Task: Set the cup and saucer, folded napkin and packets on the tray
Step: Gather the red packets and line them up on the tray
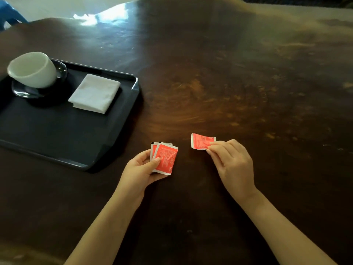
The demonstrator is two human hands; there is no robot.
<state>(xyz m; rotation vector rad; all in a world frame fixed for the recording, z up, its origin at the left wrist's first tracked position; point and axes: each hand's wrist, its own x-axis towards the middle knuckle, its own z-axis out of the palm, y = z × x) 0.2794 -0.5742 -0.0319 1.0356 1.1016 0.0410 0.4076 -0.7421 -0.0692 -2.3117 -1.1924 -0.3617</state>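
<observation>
A black tray [57, 131] lies at the left of the dark wooden table. On its far left corner a white cup [32, 70] sits on a dark glass saucer [23, 90]. A folded white napkin [94, 93] lies on the tray beside them. My left hand [142, 168] is shut on two overlapping red packets [166, 158], held just right of the tray's near corner. My right hand [232, 163] pinches a third red packet [201, 141] by its right edge, low over the table.
The wooden table [229, 83] stretches far to the right and back, with glare at its far edge. A blue chair [9, 13] shows at the top left corner beyond the table.
</observation>
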